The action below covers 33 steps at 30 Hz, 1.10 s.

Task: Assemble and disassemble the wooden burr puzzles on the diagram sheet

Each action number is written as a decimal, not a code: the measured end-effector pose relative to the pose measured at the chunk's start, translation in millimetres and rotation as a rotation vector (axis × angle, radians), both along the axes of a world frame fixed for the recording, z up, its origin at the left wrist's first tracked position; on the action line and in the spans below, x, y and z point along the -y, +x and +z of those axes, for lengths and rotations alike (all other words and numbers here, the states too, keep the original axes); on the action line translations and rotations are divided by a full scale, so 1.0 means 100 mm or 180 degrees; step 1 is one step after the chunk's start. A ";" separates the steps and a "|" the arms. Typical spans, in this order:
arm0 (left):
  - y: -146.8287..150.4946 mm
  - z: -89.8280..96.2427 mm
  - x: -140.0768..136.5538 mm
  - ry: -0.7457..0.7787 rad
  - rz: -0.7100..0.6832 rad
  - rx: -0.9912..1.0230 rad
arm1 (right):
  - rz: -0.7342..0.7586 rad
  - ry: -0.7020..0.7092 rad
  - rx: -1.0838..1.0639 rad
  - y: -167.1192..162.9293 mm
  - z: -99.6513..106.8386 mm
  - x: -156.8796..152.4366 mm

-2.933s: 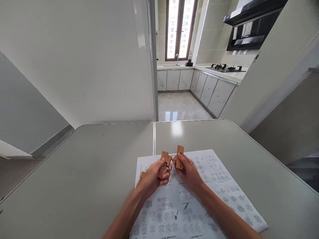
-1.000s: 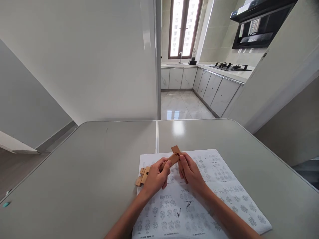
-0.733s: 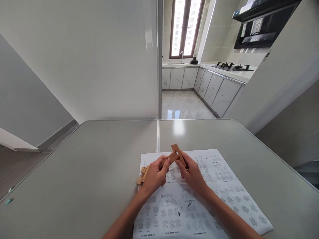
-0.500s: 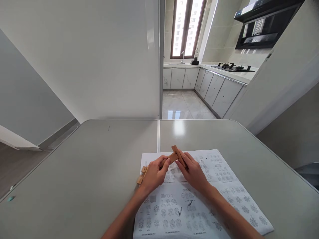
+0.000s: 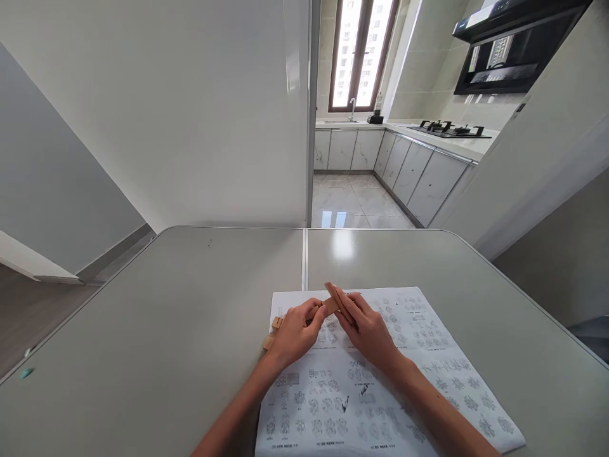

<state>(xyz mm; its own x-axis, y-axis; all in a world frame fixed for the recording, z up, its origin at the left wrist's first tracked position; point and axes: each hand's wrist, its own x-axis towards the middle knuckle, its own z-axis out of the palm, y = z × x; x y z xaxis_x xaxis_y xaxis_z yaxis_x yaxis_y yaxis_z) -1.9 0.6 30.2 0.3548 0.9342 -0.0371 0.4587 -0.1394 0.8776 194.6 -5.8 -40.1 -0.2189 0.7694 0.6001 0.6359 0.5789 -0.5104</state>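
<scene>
Over a printed sheet (image 5: 328, 355), my left hand (image 5: 297, 333) is closed on a short wooden bar (image 5: 331, 306), pinched between thumb and fingers. My right hand (image 5: 373, 330) grips a second wooden strip (image 5: 335, 294), which slants across the end of the bar. The two pieces touch; whether they interlock I cannot tell. Fingers cover much of both pieces. Just left of my left hand, a notched wooden block (image 5: 277, 322) and another small wooden block (image 5: 268, 343) lie at the sheet's left edge, partly hidden by the hand and wrist.
The sheet carries rows of small line diagrams and two dark check marks. It lies on a grey table (image 5: 166, 330) with a pale seam (image 5: 305, 260) down the middle. A small green object (image 5: 27, 373) is at the far left edge. Beyond stand a white wall and a kitchen.
My right fingers have shifted and now lie along more of the slanted strip, which has turned slightly. My left hand keeps its pinch. The camera view has moved a little.
</scene>
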 end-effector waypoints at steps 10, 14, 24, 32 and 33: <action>0.01 -0.10 0.01 -0.0578 -0.0212 0.0855 | -0.0274 -0.0089 -0.0243 -0.05 0.03 0.02; 0.03 -0.15 0.00 -0.0588 -0.0247 0.0984 | -0.0355 -0.0057 -0.0208 -0.05 0.03 0.02; 0.06 -0.18 0.02 -0.0476 -0.0196 0.1005 | -0.0248 -0.0015 -0.0141 -0.06 -0.01 0.03; 0.08 -0.19 0.03 -0.0330 -0.0104 0.0935 | -0.0223 -0.0082 -0.0197 -0.06 -0.03 0.04; 0.08 -0.18 0.03 -0.0306 -0.0091 0.0915 | -0.0206 -0.0087 -0.0193 -0.07 -0.03 0.04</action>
